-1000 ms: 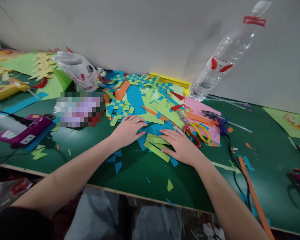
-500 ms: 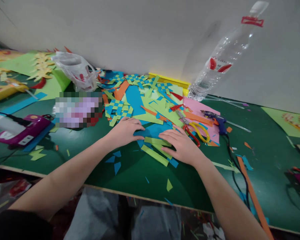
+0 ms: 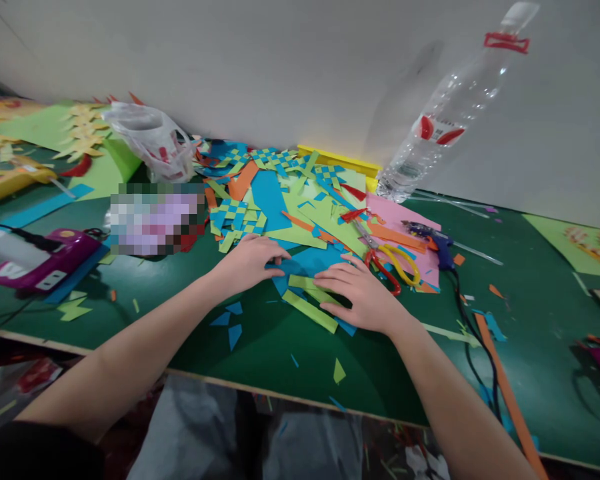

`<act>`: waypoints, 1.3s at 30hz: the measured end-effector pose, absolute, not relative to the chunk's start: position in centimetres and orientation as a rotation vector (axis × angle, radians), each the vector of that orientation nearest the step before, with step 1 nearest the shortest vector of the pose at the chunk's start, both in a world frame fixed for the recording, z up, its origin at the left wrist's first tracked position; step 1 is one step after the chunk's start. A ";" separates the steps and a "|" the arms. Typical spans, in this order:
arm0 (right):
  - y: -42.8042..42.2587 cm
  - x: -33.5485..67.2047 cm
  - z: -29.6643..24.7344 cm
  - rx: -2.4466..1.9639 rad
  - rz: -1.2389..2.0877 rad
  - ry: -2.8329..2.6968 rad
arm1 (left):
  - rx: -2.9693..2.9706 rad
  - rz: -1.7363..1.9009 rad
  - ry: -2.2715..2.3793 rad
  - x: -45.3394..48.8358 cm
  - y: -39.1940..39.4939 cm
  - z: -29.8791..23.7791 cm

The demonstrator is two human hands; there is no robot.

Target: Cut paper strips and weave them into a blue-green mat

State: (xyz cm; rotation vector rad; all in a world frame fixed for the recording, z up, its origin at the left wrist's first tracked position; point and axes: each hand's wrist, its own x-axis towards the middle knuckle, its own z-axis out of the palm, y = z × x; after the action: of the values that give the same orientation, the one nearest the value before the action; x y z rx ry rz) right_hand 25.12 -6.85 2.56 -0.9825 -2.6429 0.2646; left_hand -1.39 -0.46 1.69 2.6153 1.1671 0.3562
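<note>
My left hand (image 3: 254, 261) rests at the left end of a blue paper piece (image 3: 310, 259), its thumb apart from its slightly bent fingers. Across from it, my right hand (image 3: 360, 297) lies over light green paper strips (image 3: 310, 312), fingers stretched out and thumb spread away. The strips lie side by side at a slant, with blue paper showing beneath them; their right ends are partly hidden by the right hand. Just beyond that hand are scissors (image 3: 391, 259) with red and yellow handles.
Woven blue-green paper (image 3: 237, 219) and loose offcuts crowd the back. A plastic bottle (image 3: 435, 130) leans at the wall. A blue glue gun (image 3: 443, 253) with a black cord lies right. A purple power strip (image 3: 55, 260) and plastic bag (image 3: 153, 140) are left.
My right hand has shifted slightly left over the green strips. The left hand stays in nearly the same place, its thumb a little higher and further left.
</note>
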 end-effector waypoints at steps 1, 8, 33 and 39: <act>-6.8 25.1 2.5 -0.986 0.243 -2.630 | 2.615 0.345 1.159 -1.4 -0.4 1.7; -6.5 25.3 2.1 -1.083 0.048 -2.569 | 2.661 0.215 1.101 -1.0 -0.8 2.2; -6.1 25.6 1.4 -1.352 0.094 -2.183 | 2.717 0.563 1.225 -0.3 -1.7 2.2; -6.7 25.1 1.8 -1.184 0.175 -2.326 | 2.801 0.775 1.062 0.0 -1.8 1.9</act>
State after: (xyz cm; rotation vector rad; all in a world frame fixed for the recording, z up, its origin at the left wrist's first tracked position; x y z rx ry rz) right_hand 25.12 -6.72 1.84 -1.1841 -2.3265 0.1746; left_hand -0.02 -1.80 1.87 2.8013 1.0619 0.7747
